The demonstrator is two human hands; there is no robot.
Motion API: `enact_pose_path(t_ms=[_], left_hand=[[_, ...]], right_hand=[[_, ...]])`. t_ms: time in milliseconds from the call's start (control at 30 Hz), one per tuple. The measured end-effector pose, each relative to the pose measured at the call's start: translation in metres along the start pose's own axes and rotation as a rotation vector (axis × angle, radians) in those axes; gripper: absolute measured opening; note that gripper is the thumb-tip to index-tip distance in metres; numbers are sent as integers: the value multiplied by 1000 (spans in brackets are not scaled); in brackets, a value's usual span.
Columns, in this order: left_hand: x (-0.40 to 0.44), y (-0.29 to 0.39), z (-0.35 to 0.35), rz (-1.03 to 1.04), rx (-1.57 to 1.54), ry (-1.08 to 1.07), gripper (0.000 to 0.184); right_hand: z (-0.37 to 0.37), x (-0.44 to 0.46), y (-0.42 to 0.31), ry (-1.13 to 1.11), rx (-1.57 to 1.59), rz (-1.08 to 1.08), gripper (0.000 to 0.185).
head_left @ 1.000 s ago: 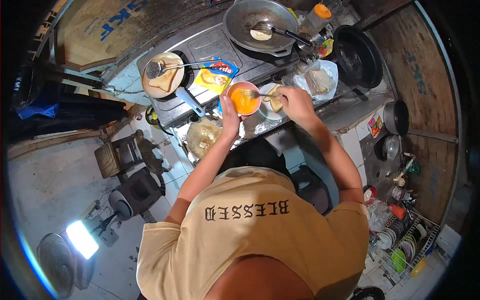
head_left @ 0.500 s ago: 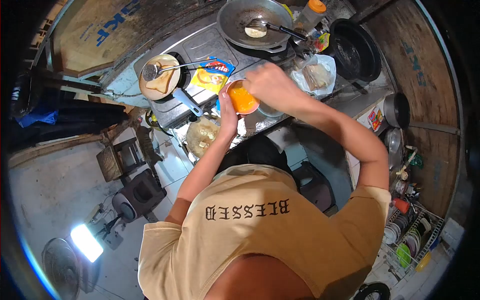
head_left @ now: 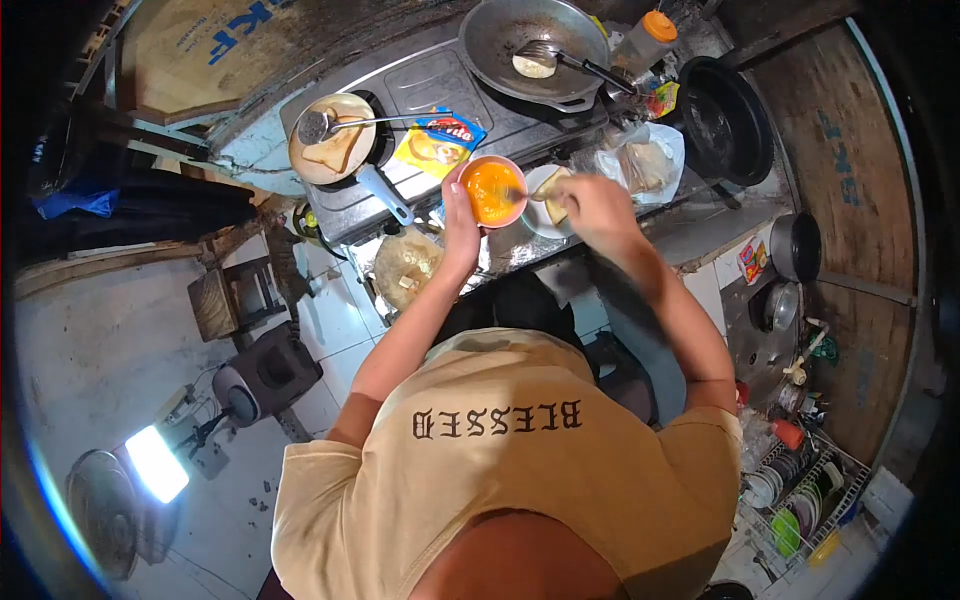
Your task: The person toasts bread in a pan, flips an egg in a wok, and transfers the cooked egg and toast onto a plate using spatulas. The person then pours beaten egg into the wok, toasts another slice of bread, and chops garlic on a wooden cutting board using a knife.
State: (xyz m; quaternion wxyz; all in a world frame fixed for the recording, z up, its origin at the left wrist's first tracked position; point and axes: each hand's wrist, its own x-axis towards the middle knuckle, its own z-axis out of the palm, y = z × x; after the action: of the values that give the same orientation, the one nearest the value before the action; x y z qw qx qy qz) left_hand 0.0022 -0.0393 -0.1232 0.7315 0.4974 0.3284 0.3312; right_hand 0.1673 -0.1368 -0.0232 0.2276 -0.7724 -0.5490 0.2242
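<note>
My left hand [head_left: 461,228] grips a pink bowl [head_left: 522,206] from its left side, with beaten orange-yellow egg [head_left: 488,187] inside. A fork [head_left: 535,195], blurred by motion, is held in my right hand [head_left: 597,212], its head in the egg. Just beyond my right fingers lies a small plate [head_left: 541,218] bearing a slice of bread [head_left: 556,205], partly hidden by that hand. A yellow and blue packet [head_left: 440,143] rests on the stove behind the bowl.
A pan [head_left: 302,165] with bread and a ladle [head_left: 314,126] sits at the left. Behind is a wok [head_left: 488,50] with a spatula [head_left: 540,48]. To the right are a plastic bag [head_left: 672,150], a black basin [head_left: 755,120] and an orange-lidded jar [head_left: 657,28].
My right hand rose over the bowl, covering its right edge, then came back down to the right. The fork shows again in the egg. The bowl stays in my left hand.
</note>
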Motion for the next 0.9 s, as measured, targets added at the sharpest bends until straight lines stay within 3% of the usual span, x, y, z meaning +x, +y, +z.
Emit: enact_pose_path(t_ms=[67, 133, 167, 267, 333, 400, 467, 533, 600, 667, 700, 800, 833, 900], left_hand=[[-1, 13, 8, -66, -27, 4, 59], [4, 5, 6, 8, 17, -33, 58], [2, 0, 6, -20, -2, -22, 57], [5, 2, 8, -61, -67, -12, 54], [1, 8, 10, -115, -33, -14, 53], [4, 6, 13, -137, -122, -8, 53], [8, -9, 7, -30, -31, -29, 53], [7, -7, 7, -62, -94, -32, 54], [11, -9, 9, -94, -162, -37, 54], [13, -16, 5, -30, -18, -22, 54], [7, 2, 12, -115, -73, -11, 56], [7, 0, 10, -116, -7, -11, 56], [7, 1, 9, -117, -5, -17, 56], [10, 3, 10, -94, -30, -20, 56]], right_hand=[[2, -3, -7, -60, -111, -14, 10], [3, -1, -8, 228, -203, -123, 10], [5, -2, -5, 90, -255, -48, 10], [3, 2, 7, 137, -35, -116, 9], [5, -1, 8, 154, -151, -58, 9], [4, 4, 17, -40, 72, -7, 9], [12, 4, 24, -51, 60, 4, 9], [14, 6, 23, -58, 54, 13, 9], [8, 7, 21, 192, -20, -50, 9], [7, 7, 22, 61, 46, -43, 9], [6, 11, 24, -63, 106, -52, 9], [19, 14, 26, 29, -4, -24, 14], [13, 13, 27, -122, 111, 1, 14], [8, 16, 20, -38, -1, 57, 13]])
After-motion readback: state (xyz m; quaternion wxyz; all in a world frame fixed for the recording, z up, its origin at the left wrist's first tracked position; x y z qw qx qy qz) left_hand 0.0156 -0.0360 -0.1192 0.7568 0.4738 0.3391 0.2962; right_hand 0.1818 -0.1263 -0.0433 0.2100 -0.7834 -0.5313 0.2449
